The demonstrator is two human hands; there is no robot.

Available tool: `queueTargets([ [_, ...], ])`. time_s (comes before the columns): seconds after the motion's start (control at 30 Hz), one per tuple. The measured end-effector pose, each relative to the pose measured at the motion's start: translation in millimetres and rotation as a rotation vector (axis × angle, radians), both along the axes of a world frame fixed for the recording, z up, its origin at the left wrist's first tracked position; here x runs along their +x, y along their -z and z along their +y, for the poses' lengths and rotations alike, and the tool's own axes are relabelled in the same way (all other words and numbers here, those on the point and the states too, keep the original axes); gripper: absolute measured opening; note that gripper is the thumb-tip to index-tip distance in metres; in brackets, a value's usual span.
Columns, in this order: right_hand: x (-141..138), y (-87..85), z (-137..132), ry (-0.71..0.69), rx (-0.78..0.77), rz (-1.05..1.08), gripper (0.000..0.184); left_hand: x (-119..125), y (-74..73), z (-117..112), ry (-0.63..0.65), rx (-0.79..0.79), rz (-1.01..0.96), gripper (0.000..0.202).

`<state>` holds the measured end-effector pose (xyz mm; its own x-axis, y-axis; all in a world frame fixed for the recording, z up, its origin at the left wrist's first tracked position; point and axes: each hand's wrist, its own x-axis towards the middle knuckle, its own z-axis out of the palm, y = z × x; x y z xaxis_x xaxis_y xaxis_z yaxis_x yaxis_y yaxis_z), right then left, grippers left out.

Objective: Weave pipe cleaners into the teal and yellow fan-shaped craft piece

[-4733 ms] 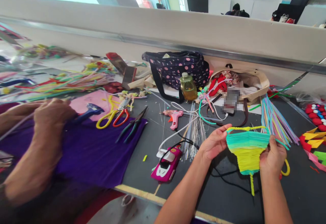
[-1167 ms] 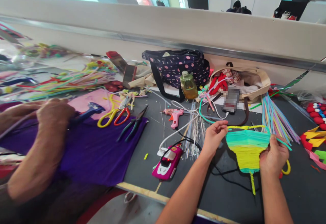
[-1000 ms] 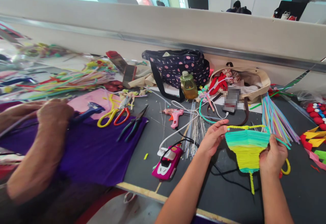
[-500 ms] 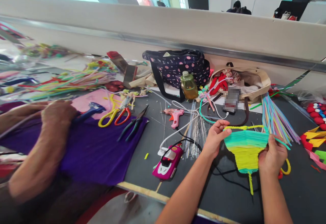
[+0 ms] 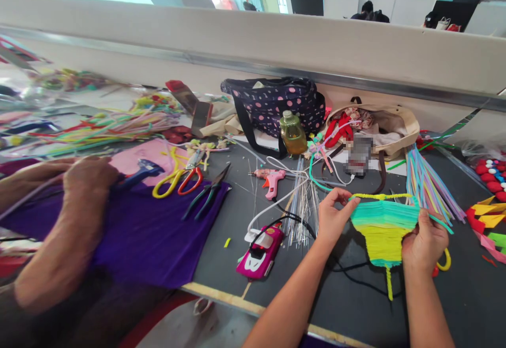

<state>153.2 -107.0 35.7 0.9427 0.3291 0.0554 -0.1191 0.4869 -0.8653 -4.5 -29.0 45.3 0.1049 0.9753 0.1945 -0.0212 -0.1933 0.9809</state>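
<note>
Both hands hold a fan-shaped piece woven from pipe cleaners [image 5: 382, 228], teal at the top and yellow below, with a yellow stem hanging down. My left hand [image 5: 332, 216] pinches its upper left corner, where a yellow pipe cleaner runs along the top edge. My right hand [image 5: 424, 240] grips its right side, fingers closed round the edge and a teal strand. The piece hangs just above the dark table [image 5: 276, 284].
A pink toy car [image 5: 259, 251], a pink glue gun [image 5: 272, 182], thin wires [image 5: 302, 205], pliers [image 5: 207, 194] and scissors [image 5: 177, 178] lie to the left. Pastel pipe cleaners [image 5: 429, 187] and bags [image 5: 276, 106] sit behind. Another person's hands [image 5: 85, 176] rest on purple cloth [image 5: 138, 237].
My left hand's fingers have shifted slightly along the top left corner of the woven piece. The piece and my right hand stay almost where they were.
</note>
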Motion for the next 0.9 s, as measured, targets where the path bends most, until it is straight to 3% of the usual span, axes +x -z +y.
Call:
queueTargets([
  [0.1,-1,-0.5,0,0.009,-0.001,-0.009,0.033,0,-2.1,-2,-0.066,0.037,0.058,0.016],
  [0.2,0,-0.6,0,0.024,-0.005,-0.017,0.032,0,-1.3,-2,-0.035,-0.048,-0.042,0.016],
  [0.37,2,1.2,0,0.009,0.004,0.014,0.031,-2,0.5,6,0.102,-0.364,-0.376,0.017],
  [0.5,3,3.3,0,-0.030,-0.002,0.042,0.031,-8,-0.5,11,0.307,-0.694,-0.611,0.032],
  [0.63,1,1.7,0,-0.035,-0.010,0.060,0.031,-10,0.3,10,0.453,-0.895,-0.722,0.037],
  [0.73,1,-0.5,0,-0.025,0.001,0.057,0.030,-7,1.2,8,0.431,-0.830,-0.715,0.032],
  [0.9,3,-0.3,-1,-0.015,0.004,0.027,0.027,0,1.6,5,0.165,-0.387,-0.500,0.027],
])
